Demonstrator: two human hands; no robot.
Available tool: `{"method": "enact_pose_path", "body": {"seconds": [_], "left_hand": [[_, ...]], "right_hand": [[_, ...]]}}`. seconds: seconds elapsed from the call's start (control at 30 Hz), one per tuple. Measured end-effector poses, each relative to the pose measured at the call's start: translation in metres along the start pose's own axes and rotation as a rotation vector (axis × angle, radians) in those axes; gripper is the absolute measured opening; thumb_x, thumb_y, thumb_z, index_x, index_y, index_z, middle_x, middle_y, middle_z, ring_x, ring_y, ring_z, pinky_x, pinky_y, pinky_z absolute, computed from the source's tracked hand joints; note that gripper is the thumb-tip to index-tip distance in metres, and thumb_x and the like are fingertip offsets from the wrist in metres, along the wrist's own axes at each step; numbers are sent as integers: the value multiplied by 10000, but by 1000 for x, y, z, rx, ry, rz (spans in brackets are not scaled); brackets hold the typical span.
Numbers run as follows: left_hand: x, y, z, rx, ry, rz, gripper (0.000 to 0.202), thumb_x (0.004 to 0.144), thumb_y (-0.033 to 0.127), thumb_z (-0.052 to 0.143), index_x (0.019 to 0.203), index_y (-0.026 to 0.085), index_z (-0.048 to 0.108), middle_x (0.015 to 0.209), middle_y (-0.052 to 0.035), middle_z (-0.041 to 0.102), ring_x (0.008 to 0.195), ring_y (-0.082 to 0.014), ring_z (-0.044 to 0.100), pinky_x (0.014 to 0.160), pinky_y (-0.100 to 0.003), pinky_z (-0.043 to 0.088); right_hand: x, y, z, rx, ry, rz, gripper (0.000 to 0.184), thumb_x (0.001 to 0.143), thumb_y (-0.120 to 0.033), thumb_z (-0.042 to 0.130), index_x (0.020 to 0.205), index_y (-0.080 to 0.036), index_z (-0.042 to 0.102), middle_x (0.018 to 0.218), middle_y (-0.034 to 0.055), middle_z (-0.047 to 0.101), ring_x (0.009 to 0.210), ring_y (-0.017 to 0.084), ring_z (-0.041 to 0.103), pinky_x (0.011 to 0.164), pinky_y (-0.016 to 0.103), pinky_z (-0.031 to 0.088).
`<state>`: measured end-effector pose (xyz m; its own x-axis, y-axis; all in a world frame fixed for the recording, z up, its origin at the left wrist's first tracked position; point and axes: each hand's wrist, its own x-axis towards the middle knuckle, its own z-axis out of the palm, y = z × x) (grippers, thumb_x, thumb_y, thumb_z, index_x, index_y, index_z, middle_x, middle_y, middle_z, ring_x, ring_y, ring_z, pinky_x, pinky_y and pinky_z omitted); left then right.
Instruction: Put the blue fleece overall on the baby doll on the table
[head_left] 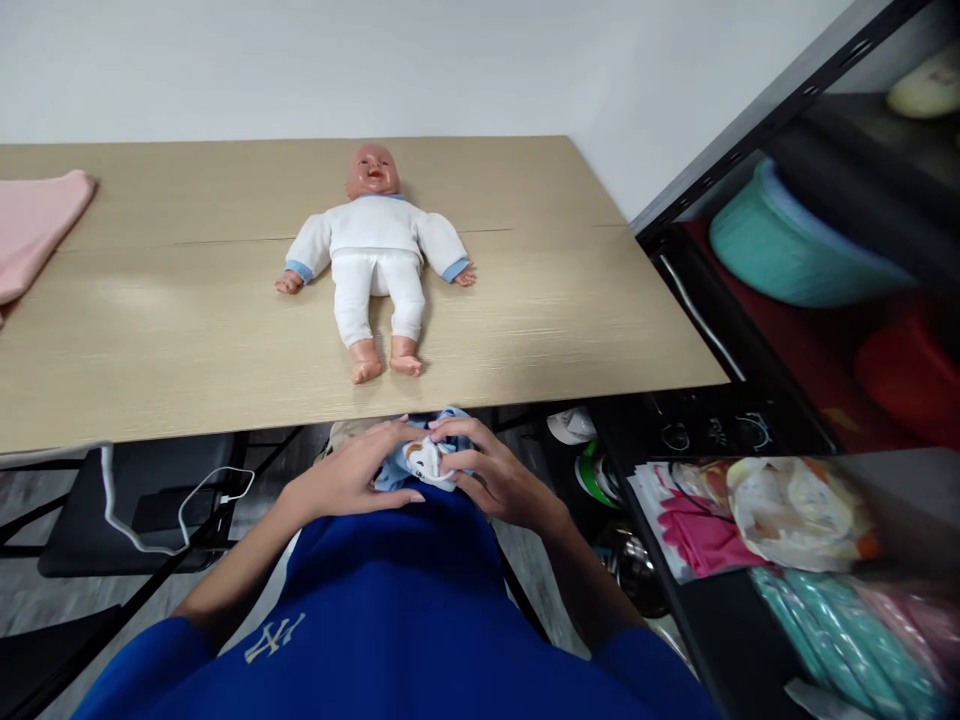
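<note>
"What do I have on the head view?"

"I've got both hands on a small blue cloth (427, 463), bunched at the front of the blue shirt (405, 600), just short of the table (562, 300) edge. A doll (379, 225) lies face up on the table beyond it, arms out."

"How do the hands stand?"

"My left hand (358, 470) is spread, thumb well apart from the fingers, along the cloth's left side. My right hand (499, 478) curls its parted fingers over the other side. I can't tell whether those fingertips pinch it or only rest there."

"Which step, by your reckoning?"

"Handling and sorting the folds, I'd judge. The next move seems to call for a fingertip pinch on an edge, with the other hand steadying the bunch, since it looks soft and could slump."

"Any writing I can use?"

"A pale monogram (274, 638) on the shirt, which I read as an interlocked NY. The cloth carries a printed cartoon face, no letters I can make out. On the right, a black box (720, 435) shows white marks too small to read. The wrapped packets (847, 630) below give me no legible label."
</note>
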<state>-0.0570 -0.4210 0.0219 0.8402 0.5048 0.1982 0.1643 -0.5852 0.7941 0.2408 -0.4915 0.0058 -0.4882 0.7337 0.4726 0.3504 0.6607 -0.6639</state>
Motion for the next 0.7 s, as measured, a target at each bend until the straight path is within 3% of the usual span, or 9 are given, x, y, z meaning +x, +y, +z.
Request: {"method": "enact_pose_path", "body": {"seconds": [0.07,0.13,0.2,0.27,0.37,0.5,0.57,0.63,0.7], "left_hand": [[7,5,-10,-2,31,-51,490,1104,545,846,1431,224,673,1277,-103,807,1128,-279,800,995,-419,642],[13,9,-20,32,85,-33,364,1130,530,814,1263,207,715,1074,-52,774,938,-224,741,849,-346,580],[17,13,-29,90,109,57,303,1158,500,782,1206,204,731,994,-35,740,907,-215,684,807,-327,521],[20,15,-36,135,124,160,259,1168,466,773,1198,210,745,968,-28,723,901,-214,645,807,-329,492],[23,18,-43,135,149,227,232,1135,425,829,1202,216,754,1043,-43,732,965,-218,667,894,-349,533],[26,24,-52,0,74,49,522,1014,516,954,1373,219,721,1319,-119,777,1196,-302,740,1053,-425,611],[27,27,-57,-58,3,-96,699,1004,563,948,1535,207,664,1304,-116,803,1110,-298,768,995,-407,633],[28,29,-64,-72,-37,-176,604,1061,578,872,1485,182,707,1151,-76,817,938,-249,749,906,-364,628],[29,27,-71,-99,-41,-185,428,1131,569,767,1280,168,784,1035,-53,805,880,-224,723,884,-341,618]], "right_hand": [[7,2,-4,25,20,-36,320,1144,-111,631,1372,-333,666,1383,85,743,1327,243,753,1160,480,673],[14,7,-8,34,81,12,303,1148,-161,669,1402,-327,668,1271,71,774,1169,237,786,1046,435,695],[21,10,-14,61,83,141,359,1121,-261,778,1460,-310,670,1246,66,796,1067,238,797,982,412,686],[31,12,-22,99,-44,222,419,1058,-381,897,1424,-281,718,1195,51,821,990,235,787,959,400,658],[47,12,-32,147,-220,141,258,1048,-470,915,1099,-251,789,998,19,796,915,227,731,929,387,600],[66,10,-35,232,-107,170,288,1120,-510,802,1051,-242,724,1039,32,751,899,211,685,874,362,584],[74,8,-32,268,-20,278,287,1166,-536,713,1144,-250,698,1075,33,759,961,224,711,942,375,612],[81,10,-30,310,22,366,325,1206,-559,622,1267,-248,694,1155,49,786,1101,249,745,1079,410,624],[88,14,-31,359,-53,378,410,1197,-593,625,1375,-235,713,1258,68,809,1231,271,753,1181,441,615]]}}
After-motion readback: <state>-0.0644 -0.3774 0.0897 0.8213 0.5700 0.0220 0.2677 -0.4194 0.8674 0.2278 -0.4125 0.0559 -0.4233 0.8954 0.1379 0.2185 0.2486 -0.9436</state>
